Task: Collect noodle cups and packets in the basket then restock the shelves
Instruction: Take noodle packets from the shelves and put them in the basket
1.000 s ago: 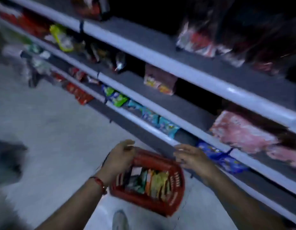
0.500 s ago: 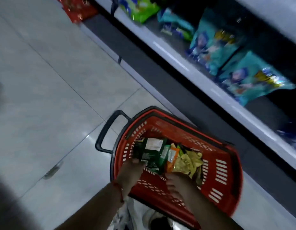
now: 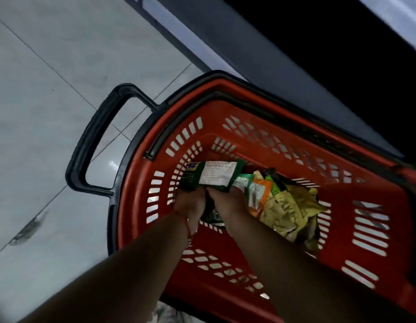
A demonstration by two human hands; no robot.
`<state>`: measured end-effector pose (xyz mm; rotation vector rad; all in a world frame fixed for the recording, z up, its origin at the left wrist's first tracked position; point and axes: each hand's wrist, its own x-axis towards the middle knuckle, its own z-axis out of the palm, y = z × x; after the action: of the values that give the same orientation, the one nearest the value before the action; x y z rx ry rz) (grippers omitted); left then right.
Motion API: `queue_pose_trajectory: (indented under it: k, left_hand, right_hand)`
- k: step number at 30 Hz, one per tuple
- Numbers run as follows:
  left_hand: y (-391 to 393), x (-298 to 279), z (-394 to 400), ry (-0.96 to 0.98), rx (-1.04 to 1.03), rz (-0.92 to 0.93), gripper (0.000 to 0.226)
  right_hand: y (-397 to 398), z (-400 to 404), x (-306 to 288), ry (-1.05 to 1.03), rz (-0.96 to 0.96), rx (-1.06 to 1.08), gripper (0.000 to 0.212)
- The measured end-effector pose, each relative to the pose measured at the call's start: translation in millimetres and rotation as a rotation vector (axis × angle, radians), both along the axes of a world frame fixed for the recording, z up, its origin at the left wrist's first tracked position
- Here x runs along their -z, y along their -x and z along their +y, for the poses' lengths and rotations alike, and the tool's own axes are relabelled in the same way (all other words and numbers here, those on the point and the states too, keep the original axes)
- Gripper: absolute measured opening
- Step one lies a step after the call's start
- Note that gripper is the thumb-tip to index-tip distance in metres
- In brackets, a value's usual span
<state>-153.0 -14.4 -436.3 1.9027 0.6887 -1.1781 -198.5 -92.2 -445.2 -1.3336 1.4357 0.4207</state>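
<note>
Reaching into the red basket point(image 3: 260, 127), left hand point(image 3: 190, 203) and right hand point(image 3: 228, 203) are together gripping a green noodle packet point(image 3: 214, 176); its long axis is running crosswise, label up. Collecting looks finished; restocking is only beginning, with more packets point(image 3: 283, 206) waiting beside it.

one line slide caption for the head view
Both hands grip a green noodle packet inside a red basket.
</note>
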Motion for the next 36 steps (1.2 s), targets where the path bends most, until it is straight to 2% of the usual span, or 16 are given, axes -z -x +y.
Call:
queue_pose_trajectory:
  k: [2, 4, 5, 7, 9, 11, 13, 15, 18, 21, 25, 29, 32, 33, 36]
  left_hand:
    - [-3.1, -8.9, -0.3, 0.023, 0.016, -0.017, 0.043]
    - [-5.7, -36.7, 0.1, 0.032, 0.01, -0.018, 0.055]
    - [-7.2, -54.9, -0.1, 0.088, -0.003, 0.008, 0.058]
    - [-8.3, -101.0, -3.3, 0.256, 0.045, 0.089, 0.048]
    - [-4.4, -149.2, -8.0, 0.369, 0.144, 0.192, 0.048]
    - [2.4, -200.6, -16.6, 0.428, 0.229, 0.23, 0.059]
    - [11.7, -256.7, -29.1, 0.486, 0.302, 0.211, 0.075]
    - [24.2, -329.7, -48.2, 0.54, 0.399, 0.118, 0.083]
    - [42.7, -432.6, -73.7, 0.654, 0.527, -0.034, 0.045]
    - [67.8, -538.3, -101.9, 0.784, 0.695, -0.172, 0.039]
    - [103.0, -664.7, -128.0, 0.975, 0.891, -0.344, 0.054]
    - [147.8, -773.0, -139.0, 1.133, 1.085, -0.466, 0.069]
    - [189.4, -833.3, -139.1, 1.201, 1.147, -0.548, 0.077]
    - [204.9, -848.7, -139.0, 1.215, 1.156, -0.583, 0.078]
    - [252.9, -888.6, -140.3, 1.216, 1.185, -0.707, 0.084]
  right_hand:
    - [5.2, -4.6, -25.6, -0.017, -0.075, -0.01, 0.037]
    - [16.2, -17.2, -66.7, -0.036, -0.155, 0.013, 0.027]
    - [24.5, -26.7, -90.6, -0.063, -0.193, 0.041, 0.02]
    - [44.9, -46.0, -148.6, -0.15, -0.233, 0.104, 0.014]
    - [69.1, -64.8, -208.4, -0.2, -0.23, 0.151, 0.024]
    - [93.9, -84.0, -266.9, -0.189, -0.247, 0.206, 0.037]
    - [117.3, -97.7, -332.4, -0.147, -0.272, 0.199, 0.038]
    - [141.2, -109.6, -407.0, -0.089, -0.329, 0.212, 0.036]
    - [174.9, -118.0, -502.0, 0.01, -0.394, 0.274, 0.035]
    - [211.3, -114.8, -606.8, 0.167, -0.471, 0.338, 0.032]
    - [261.9, -109.2, -728.4, 0.388, -0.62, 0.485, 0.029]
    - [322.4, -102.7, -821.8, 0.595, -0.722, 0.497, 0.035]
    - [370.3, -98.6, -869.7, 0.713, -0.772, 0.493, 0.063]
    - [386.5, -98.1, -882.7, 0.729, -0.802, 0.493, 0.065]
    - [438.2, -99.8, -910.9, 0.772, -0.915, 0.489, 0.047]
